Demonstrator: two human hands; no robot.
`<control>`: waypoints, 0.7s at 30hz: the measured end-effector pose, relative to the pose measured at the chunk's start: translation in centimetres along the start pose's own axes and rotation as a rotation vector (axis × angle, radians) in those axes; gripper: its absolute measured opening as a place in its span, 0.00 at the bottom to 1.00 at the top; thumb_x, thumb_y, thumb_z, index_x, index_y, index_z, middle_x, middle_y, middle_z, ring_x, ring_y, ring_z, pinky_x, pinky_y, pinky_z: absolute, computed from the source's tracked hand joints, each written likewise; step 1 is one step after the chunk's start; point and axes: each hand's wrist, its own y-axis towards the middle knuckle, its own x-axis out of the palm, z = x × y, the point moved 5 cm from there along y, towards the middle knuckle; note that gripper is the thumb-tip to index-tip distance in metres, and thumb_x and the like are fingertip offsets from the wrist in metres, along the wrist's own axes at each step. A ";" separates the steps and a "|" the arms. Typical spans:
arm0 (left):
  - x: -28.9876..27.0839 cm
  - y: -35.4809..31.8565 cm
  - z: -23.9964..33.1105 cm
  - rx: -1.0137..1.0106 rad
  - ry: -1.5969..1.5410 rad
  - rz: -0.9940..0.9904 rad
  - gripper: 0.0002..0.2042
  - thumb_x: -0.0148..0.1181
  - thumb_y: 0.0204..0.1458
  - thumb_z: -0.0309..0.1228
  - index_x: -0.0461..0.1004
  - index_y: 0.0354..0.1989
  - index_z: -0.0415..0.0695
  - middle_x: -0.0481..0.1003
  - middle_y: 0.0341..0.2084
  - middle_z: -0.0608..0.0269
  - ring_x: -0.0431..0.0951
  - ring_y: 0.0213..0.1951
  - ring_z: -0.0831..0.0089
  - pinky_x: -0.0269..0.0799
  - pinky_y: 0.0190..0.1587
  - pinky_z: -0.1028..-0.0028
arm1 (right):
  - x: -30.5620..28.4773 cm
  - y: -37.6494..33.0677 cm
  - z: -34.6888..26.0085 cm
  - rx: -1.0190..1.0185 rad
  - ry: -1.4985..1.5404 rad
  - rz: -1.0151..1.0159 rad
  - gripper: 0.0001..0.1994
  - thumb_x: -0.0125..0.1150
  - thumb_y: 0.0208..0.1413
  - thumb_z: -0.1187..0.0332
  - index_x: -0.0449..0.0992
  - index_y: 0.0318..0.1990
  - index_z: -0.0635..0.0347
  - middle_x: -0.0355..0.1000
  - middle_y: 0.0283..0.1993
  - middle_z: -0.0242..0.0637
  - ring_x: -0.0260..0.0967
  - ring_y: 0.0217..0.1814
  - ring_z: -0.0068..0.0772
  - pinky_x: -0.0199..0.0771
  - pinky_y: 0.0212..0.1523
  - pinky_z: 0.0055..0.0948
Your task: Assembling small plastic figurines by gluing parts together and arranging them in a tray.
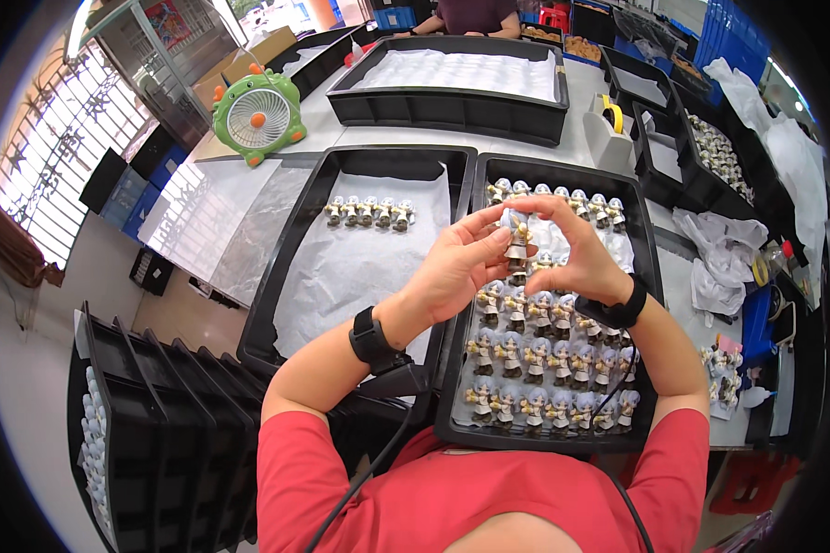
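In front of me my left hand [459, 263] pinches a small figurine [516, 238] with pale silver hair, a white-and-gold outfit and a dark base. My right hand [583, 253] curves around its other side, index fingertip at the head and thumb near the base. The figurine is upright above a black tray [650, 276], where rows of similar figurines [537, 358] stand on white lining. To the left, another black tray [281, 267] has a short row of matching figurines [369, 212] on white sheeting.
Farther back sits a large black tray [447, 111] lined in white. A green animal-shaped fan [260, 115] stands at the far left, a tape dispenser [609, 134] at the right. Stacked black trays [166, 415] are at my lower left; plastic bags [710, 249] lie right. A person [477, 17] is across the table.
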 end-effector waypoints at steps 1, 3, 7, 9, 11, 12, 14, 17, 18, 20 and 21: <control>-0.2 0.0 -0.1 0.000 -0.003 0.002 0.18 0.50 0.55 0.30 0.61 0.54 0.41 0.71 0.42 0.62 0.72 0.46 0.70 0.70 0.45 0.73 | 0.3 -0.1 0.1 0.002 0.001 -0.002 0.39 0.76 0.28 0.62 0.64 0.53 0.57 0.63 0.52 0.38 0.60 0.56 0.36 0.57 0.57 0.32; -0.4 0.1 -0.2 0.008 -0.023 -0.017 0.19 0.50 0.55 0.30 0.60 0.54 0.41 0.70 0.44 0.60 0.71 0.49 0.65 0.70 0.48 0.70 | 0.7 -0.1 0.0 -0.036 -0.066 0.038 0.40 0.76 0.28 0.62 0.61 0.54 0.58 0.62 0.53 0.38 0.59 0.57 0.37 0.56 0.58 0.32; -0.5 -0.1 -0.5 -0.009 -0.057 -0.024 0.19 0.50 0.55 0.30 0.60 0.55 0.41 0.69 0.46 0.59 0.71 0.49 0.65 0.69 0.49 0.69 | 1.0 -0.4 0.7 -0.008 -0.099 0.109 0.38 0.74 0.31 0.67 0.60 0.54 0.58 0.62 0.52 0.38 0.60 0.56 0.36 0.57 0.57 0.31; -0.8 0.0 -0.6 -0.016 -0.081 -0.017 0.19 0.50 0.55 0.29 0.60 0.55 0.41 0.68 0.47 0.59 0.71 0.49 0.65 0.69 0.49 0.69 | 1.1 -0.5 0.9 -0.002 -0.104 0.113 0.38 0.74 0.32 0.67 0.59 0.55 0.57 0.62 0.52 0.37 0.60 0.56 0.34 0.58 0.56 0.32; -0.9 -0.1 -0.7 -0.024 -0.083 -0.005 0.19 0.50 0.55 0.29 0.59 0.55 0.41 0.68 0.47 0.60 0.71 0.49 0.66 0.69 0.49 0.69 | 1.3 -0.6 1.5 0.048 -0.008 0.115 0.38 0.73 0.34 0.66 0.59 0.55 0.56 0.63 0.53 0.37 0.60 0.57 0.33 0.58 0.56 0.33; -1.0 -0.1 -0.8 -0.027 -0.082 0.005 0.19 0.49 0.55 0.29 0.59 0.55 0.41 0.68 0.46 0.60 0.71 0.49 0.66 0.69 0.49 0.69 | 1.3 -0.6 1.8 0.061 0.007 0.105 0.38 0.73 0.35 0.65 0.58 0.56 0.55 0.63 0.54 0.36 0.59 0.58 0.32 0.57 0.55 0.34; -1.2 0.0 -0.9 -0.030 -0.071 0.016 0.19 0.49 0.55 0.30 0.59 0.55 0.41 0.68 0.46 0.61 0.71 0.49 0.66 0.69 0.49 0.69 | 1.4 -0.7 2.3 0.081 0.032 0.099 0.39 0.73 0.35 0.64 0.58 0.56 0.55 0.63 0.54 0.36 0.59 0.58 0.31 0.57 0.55 0.33; -1.6 0.1 -1.2 -0.023 -0.054 0.047 0.19 0.49 0.55 0.30 0.59 0.55 0.41 0.69 0.45 0.62 0.71 0.48 0.67 0.68 0.49 0.70 | 1.5 -0.8 2.7 0.115 0.088 0.088 0.39 0.73 0.34 0.64 0.57 0.57 0.54 0.63 0.54 0.35 0.59 0.58 0.31 0.57 0.55 0.33; -1.7 0.1 -1.3 -0.016 -0.050 0.067 0.19 0.49 0.56 0.30 0.60 0.55 0.41 0.69 0.44 0.62 0.72 0.47 0.68 0.68 0.49 0.70 | 1.5 -0.8 2.8 0.132 0.119 0.082 0.40 0.73 0.34 0.64 0.57 0.57 0.54 0.63 0.54 0.34 0.59 0.58 0.31 0.57 0.55 0.33; -1.8 -0.1 -1.2 -0.008 -0.039 0.087 0.20 0.50 0.55 0.31 0.59 0.55 0.42 0.69 0.44 0.63 0.71 0.46 0.70 0.68 0.48 0.71 | 1.6 -0.8 2.9 0.138 0.151 0.084 0.40 0.73 0.34 0.64 0.57 0.57 0.54 0.63 0.54 0.34 0.59 0.58 0.31 0.57 0.55 0.33; -1.9 -0.2 -1.2 0.002 -0.028 0.107 0.21 0.51 0.55 0.31 0.58 0.56 0.42 0.68 0.43 0.64 0.70 0.45 0.72 0.67 0.48 0.72 | 1.6 -0.8 2.9 0.144 0.182 0.084 0.40 0.73 0.34 0.65 0.57 0.57 0.54 0.63 0.54 0.34 0.59 0.58 0.31 0.57 0.56 0.33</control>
